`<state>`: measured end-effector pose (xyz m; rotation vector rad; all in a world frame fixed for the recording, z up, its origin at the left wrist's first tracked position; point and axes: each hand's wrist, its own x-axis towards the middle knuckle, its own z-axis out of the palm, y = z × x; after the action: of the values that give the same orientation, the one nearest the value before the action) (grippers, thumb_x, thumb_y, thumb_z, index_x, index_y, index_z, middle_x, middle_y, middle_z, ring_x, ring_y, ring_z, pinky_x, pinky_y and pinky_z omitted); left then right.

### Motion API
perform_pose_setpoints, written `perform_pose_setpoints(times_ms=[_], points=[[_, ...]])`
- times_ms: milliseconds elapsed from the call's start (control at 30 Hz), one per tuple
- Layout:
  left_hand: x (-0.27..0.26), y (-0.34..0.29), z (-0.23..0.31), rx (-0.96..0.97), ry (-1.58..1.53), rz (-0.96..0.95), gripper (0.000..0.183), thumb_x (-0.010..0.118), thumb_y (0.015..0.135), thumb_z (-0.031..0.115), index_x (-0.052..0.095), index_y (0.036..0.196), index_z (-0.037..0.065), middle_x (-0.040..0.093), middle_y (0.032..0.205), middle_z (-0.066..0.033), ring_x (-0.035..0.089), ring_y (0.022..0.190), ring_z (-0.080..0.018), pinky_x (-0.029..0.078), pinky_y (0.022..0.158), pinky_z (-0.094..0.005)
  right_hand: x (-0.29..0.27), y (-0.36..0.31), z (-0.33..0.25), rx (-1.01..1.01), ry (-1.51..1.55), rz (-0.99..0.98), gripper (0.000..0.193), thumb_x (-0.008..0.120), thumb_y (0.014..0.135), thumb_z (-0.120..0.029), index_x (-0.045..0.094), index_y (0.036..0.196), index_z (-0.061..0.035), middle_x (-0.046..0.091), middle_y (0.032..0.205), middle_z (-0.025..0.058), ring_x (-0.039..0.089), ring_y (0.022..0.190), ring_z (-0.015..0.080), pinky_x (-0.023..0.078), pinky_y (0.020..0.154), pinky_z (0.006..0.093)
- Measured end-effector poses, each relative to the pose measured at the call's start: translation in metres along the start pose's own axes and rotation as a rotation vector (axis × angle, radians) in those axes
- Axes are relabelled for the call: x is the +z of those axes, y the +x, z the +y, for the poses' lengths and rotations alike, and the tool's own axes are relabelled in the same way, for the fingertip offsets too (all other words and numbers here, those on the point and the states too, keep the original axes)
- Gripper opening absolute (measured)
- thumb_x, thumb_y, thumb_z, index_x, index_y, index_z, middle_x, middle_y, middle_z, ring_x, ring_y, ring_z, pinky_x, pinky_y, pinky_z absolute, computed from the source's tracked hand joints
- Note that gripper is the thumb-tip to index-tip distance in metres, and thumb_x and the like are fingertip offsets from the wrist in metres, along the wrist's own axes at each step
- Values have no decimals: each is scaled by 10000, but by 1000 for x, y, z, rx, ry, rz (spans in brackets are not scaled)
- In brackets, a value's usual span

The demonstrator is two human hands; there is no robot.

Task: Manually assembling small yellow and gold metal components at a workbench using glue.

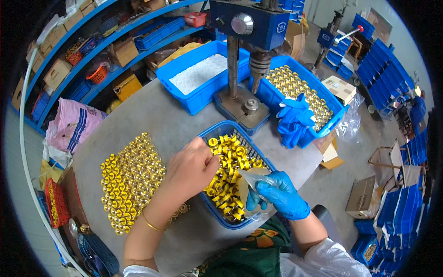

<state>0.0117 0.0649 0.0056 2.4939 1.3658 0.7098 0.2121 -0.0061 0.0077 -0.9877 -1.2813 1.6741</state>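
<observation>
My left hand (193, 167), bare with a bangle at the wrist, is above the left side of a blue plastic basket (221, 125). Its fingers are curled in, and what they hold, if anything, is hidden. Many small yellow-capped metal parts (226, 154) fill the basket. On the right side of the basket, my right hand (282, 194) wears a blue glove and is closed on a clear plastic bag (258, 179), whose crumpled end sticks out over the parts. Left of my left forearm, rows of similar parts (134, 175) stand on the grey table, some showing yellow, others gold-silver.
A blue press (249, 23) stands on the table past the basket. Beside it are a blue tub with a white liner (198, 74) and a blue tub of gold parts (302, 90), with blue gloves (295, 121) over its edge. Blue shelves (124, 69) stand at the left.
</observation>
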Motion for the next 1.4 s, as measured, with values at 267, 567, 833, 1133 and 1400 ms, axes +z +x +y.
perform_pose_setpoints(times_ms=[267, 567, 833, 1133, 1400], points=[[26, -46, 13, -750, -1796, -192, 97, 462, 827, 104, 525, 845, 32, 412, 667, 34, 345, 554, -37, 273, 432, -179, 2, 1, 7, -57, -31, -67, 357, 469, 803, -312, 572, 720, 19, 585, 606, 84, 543, 533, 121, 406, 473, 208], [46, -58, 31, -646, -2141, 32, 194, 481, 807, 33, 510, 999, 31, 479, 745, 36, 356, 579, -8, 253, 438, -129, -3, 0, 11, -82, 27, -156, 209, 477, 836, -166, 589, 759, -7, 539, 566, 27, 498, 502, 78, 398, 454, 217], [41, -57, 30, -663, -2034, 71, 154, 477, 813, 43, 518, 961, 37, 506, 761, 11, 351, 566, -9, 248, 433, -136, 1, -1, 7, 4, 1, -95, 218, 469, 842, -185, 598, 868, -11, 532, 544, 27, 490, 465, 73, 389, 411, 207], [42, -55, 30, -647, -2072, 83, 187, 486, 817, 79, 507, 993, 18, 491, 762, 17, 344, 576, -14, 242, 445, -136, -2, -1, 8, -45, -13, -133, 217, 468, 843, -181, 593, 898, -13, 528, 527, 26, 485, 448, 74, 382, 399, 208], [48, -58, 23, -604, -2122, 38, 221, 474, 798, 68, 492, 1012, 13, 517, 780, -13, 412, 605, -65, 294, 462, -159, -2, -3, 6, 6, 6, -101, 220, 467, 844, -190, 597, 852, -13, 529, 526, 31, 492, 454, 80, 392, 412, 216]])
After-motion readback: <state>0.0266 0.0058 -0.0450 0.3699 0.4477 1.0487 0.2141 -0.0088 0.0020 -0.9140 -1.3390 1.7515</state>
